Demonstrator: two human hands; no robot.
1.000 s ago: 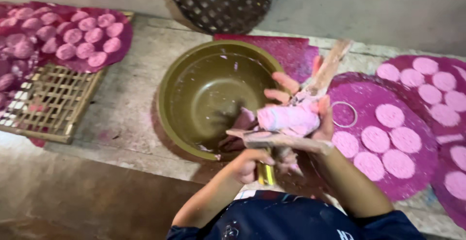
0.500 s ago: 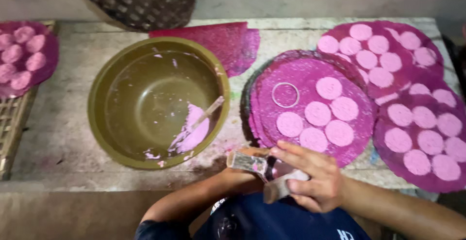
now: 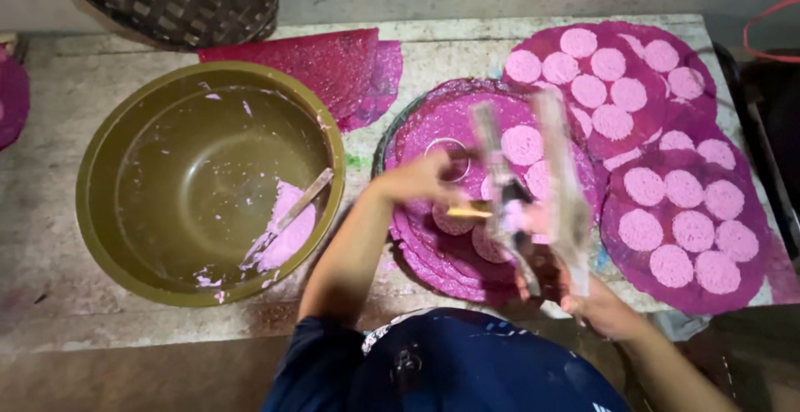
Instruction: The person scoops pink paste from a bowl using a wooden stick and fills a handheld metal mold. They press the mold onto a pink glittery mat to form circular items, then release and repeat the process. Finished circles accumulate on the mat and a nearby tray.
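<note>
No packages, labels, signs or screens anywhere in view; nothing printed on the work surface, nothing boxed or wrapped, no display of any kind

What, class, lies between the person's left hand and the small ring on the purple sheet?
Nothing visible does. The left hand reaches right up to the ring on the purple sheet; the blurred flat sticks in the right hand are off to the side.

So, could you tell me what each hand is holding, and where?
Right hand grips the blurred flat sticks by their lower ends; left hand rests by the ring mould, grip unclear.
</note>
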